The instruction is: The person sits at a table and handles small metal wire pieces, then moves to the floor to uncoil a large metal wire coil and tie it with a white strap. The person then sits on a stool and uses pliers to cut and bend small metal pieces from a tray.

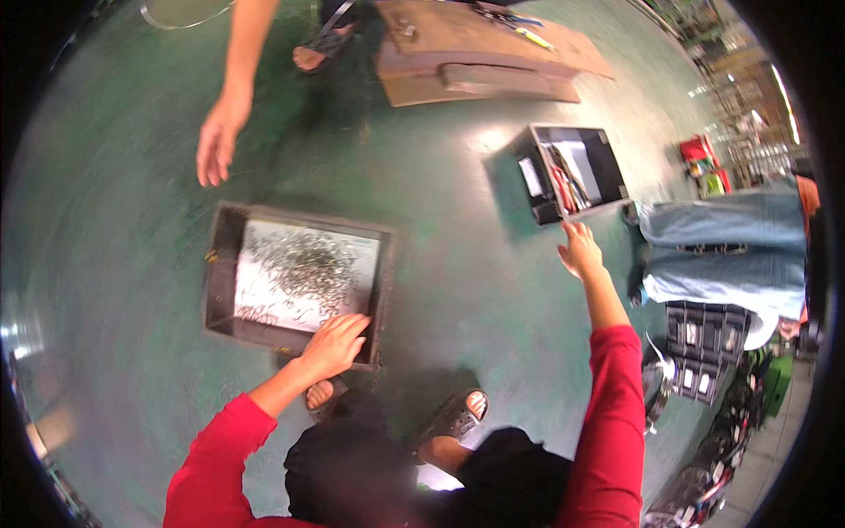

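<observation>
My left hand rests flat on near rim of wide dark tray of small metal pieces, steadying it, gripping nothing; my right hand stretches open-fingered, empty, toward smaller black tool crate just beyond fingertips; another person's hand hangs above tray.

The person wears a bright red long-sleeved top, both sleeves pushed back to mid-forearm (the cuffs sit loosely bunched), leaving the left hand and right hand bare, with no gloves, rings or watch to be seen. Below are black trousers and 2 dark open-toed sandals with broad straps.
</observation>
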Action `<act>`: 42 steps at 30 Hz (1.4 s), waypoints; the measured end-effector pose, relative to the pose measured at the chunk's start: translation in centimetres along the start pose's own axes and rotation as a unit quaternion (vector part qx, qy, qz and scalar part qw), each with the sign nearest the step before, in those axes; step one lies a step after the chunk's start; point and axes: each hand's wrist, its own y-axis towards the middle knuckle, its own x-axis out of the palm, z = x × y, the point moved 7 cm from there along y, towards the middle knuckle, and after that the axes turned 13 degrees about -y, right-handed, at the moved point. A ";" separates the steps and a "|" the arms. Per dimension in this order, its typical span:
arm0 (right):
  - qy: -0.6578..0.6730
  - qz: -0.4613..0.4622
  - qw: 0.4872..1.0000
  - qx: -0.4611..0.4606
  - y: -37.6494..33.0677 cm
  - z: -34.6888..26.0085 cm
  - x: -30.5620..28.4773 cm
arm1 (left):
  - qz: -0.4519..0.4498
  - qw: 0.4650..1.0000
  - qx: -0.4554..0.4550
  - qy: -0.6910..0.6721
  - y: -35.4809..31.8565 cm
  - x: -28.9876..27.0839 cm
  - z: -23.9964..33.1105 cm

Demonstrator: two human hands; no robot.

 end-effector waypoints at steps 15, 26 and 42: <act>0.064 0.088 0.992 -0.063 0.6 -3.4 6.4 | -0.070 0.961 0.061 0.261 -1.6 0.3 2.4; 0.331 -0.066 0.924 -0.181 -20.3 -15.1 7.1 | -0.198 0.931 0.181 0.248 7.1 -1.4 3.7; 0.049 -0.148 0.976 0.155 -12.0 -12.6 13.5 | -0.169 0.943 0.242 0.151 5.6 -3.2 2.8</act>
